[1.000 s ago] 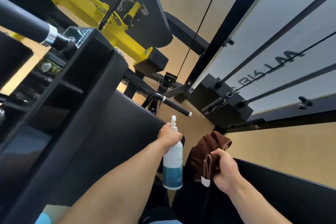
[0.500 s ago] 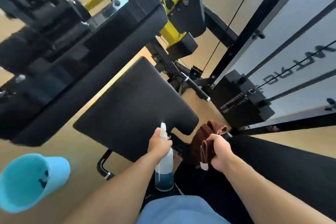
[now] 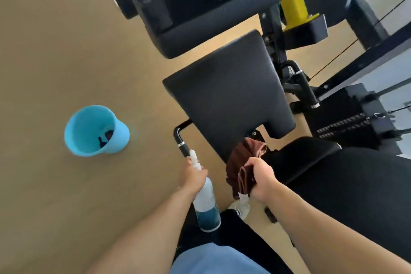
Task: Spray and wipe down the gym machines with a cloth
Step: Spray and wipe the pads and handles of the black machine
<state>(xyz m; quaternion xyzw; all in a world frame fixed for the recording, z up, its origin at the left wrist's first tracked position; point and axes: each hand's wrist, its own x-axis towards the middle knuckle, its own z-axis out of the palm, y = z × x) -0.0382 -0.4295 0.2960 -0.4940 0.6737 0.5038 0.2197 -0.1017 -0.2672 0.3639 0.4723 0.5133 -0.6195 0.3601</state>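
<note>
My left hand (image 3: 193, 175) grips the neck of a white spray bottle (image 3: 205, 202) with blue liquid in its lower part, nozzle pointing up toward the black seat pad (image 3: 229, 93) of the gym machine. My right hand (image 3: 262, 177) holds a bunched brown cloth (image 3: 241, 162) just below the near edge of the seat pad. A second black pad (image 3: 347, 180) lies to the right, under my right forearm.
A light blue bucket (image 3: 95, 131) stands on the tan floor at the left. Black machine frame (image 3: 218, 2) with a yellow part (image 3: 294, 6) crosses the top. A black handle (image 3: 181, 138) sticks out left of the seat; the weight stack (image 3: 347, 124) is at right.
The view has swung down and left, so the seat pad and bucket are now central. Both hands keep their grips and sit close below the seat's near edge.
</note>
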